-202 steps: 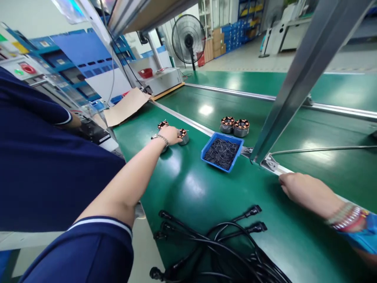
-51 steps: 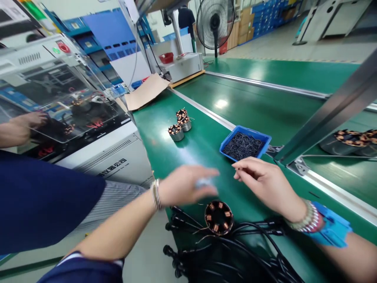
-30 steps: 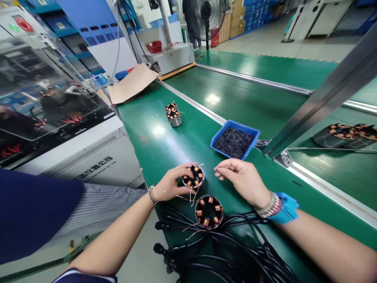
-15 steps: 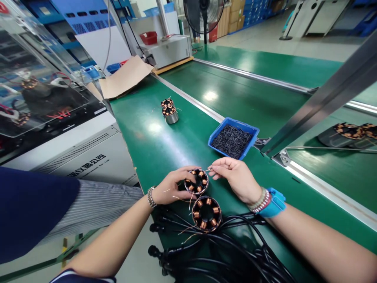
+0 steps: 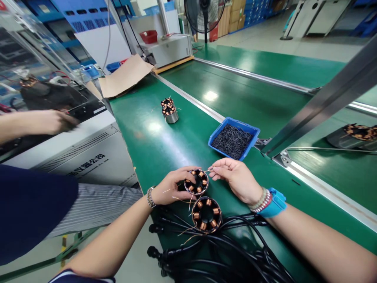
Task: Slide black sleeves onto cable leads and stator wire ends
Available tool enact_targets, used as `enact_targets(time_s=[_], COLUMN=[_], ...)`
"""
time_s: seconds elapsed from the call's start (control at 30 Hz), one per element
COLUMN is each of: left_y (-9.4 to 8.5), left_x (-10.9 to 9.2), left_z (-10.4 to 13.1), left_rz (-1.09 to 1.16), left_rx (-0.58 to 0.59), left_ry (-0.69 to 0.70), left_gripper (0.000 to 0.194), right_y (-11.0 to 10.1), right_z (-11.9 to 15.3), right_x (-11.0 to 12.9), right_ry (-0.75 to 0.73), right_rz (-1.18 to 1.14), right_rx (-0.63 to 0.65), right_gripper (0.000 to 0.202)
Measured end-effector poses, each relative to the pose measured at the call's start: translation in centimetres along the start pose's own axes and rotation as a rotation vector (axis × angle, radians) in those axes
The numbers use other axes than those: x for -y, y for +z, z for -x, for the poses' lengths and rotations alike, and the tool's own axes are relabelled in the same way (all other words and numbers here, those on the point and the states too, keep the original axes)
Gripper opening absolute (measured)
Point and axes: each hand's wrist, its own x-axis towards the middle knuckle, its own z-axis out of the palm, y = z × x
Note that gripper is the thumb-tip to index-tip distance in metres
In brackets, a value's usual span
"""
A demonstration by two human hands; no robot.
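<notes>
My left hand (image 5: 173, 186) is closed around the side of a stator (image 5: 204, 182), a ring with copper coils inside, and some fingers reach over its rim. At the stator's far right edge, the fingertips of my right hand (image 5: 235, 179) pinch a thin lead wire (image 5: 209, 170); whether a sleeve sits on it is too small to tell. A second stator (image 5: 216, 211) lies just nearer to me, its loose copper leads pointing left. Beyond my right hand stands a blue bin (image 5: 216, 147) filled with short black tubes (image 5: 232, 140).
Black cables (image 5: 250, 236) lie bundled at the table's near end. Farther off stand more stators (image 5: 171, 116). A slanted metal post (image 5: 318, 90) rises at right. On the left, another person's hand (image 5: 48, 122) is over a white instrument case (image 5: 97, 161).
Another person's hand and forearm have come into view at the left, over the instrument. My two hands and the stators stay practically where they were.
</notes>
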Motion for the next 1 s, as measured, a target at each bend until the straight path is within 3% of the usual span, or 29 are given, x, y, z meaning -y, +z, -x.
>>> enact_targets(time_s=[0.37,0.67,0.73,0.87,1.0], left_y=[0.0,-0.2,-0.3,-0.3,0.4], left_x=[-0.3,-0.4,-0.5,-0.9,-1.0], left_z=[-0.1,-0.3,-0.4,-0.3,-0.2], left_rz=[0.005,-0.02,-0.038,-0.064,-0.071], left_rx=[0.009,0.007,0.004,-0.017,-0.027], left_ry=[-0.001,-0.004,-0.006,-0.012,-0.014], left_gripper=[0.027,0.028,0.028,0.027,0.028], right_y=[0.0,0.6,0.5,0.2,0.3], right_z=[-0.1,-0.6,-0.5,0.6,1.8], right_x=[0.7,1.1,1.0,0.3,-0.7], right_ry=[0.019,-0.108,-0.239,-0.639,-0.813], right_rz=[0.21,0.544,0.662,0.897,1.007], right_rx=[0.083,0.131,0.108,0.135,0.176], right_gripper=[0.014,0.02,0.018,0.018,0.026])
